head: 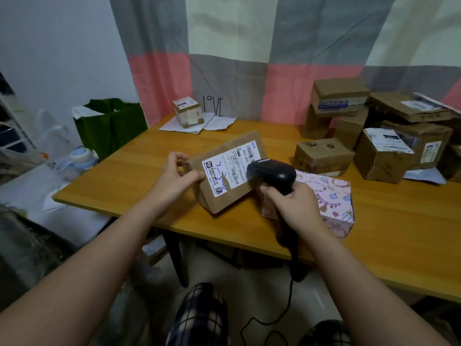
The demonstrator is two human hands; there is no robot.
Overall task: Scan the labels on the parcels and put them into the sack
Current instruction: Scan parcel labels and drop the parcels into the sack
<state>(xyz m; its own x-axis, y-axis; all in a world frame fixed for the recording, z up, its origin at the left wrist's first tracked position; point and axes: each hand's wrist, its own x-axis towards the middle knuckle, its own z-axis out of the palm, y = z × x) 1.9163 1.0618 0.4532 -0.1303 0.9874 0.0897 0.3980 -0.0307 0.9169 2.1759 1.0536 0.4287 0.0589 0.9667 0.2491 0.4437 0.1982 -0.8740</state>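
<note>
Head view: parcel (233,196) is pinched by the left hand (178,174), scanner (274,172) gripped in the curled right hand (291,204) over its label (222,171).

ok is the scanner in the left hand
No, the scanner is gripped in the right hand, while the left hand holds the brown parcel.

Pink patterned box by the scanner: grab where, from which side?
Take the pink box at its right end, from above on the right. It lies flat on the table; that end and the near face stand free. The right hand with the scanner covers its left end, and a brown box crowds the far side.
</note>
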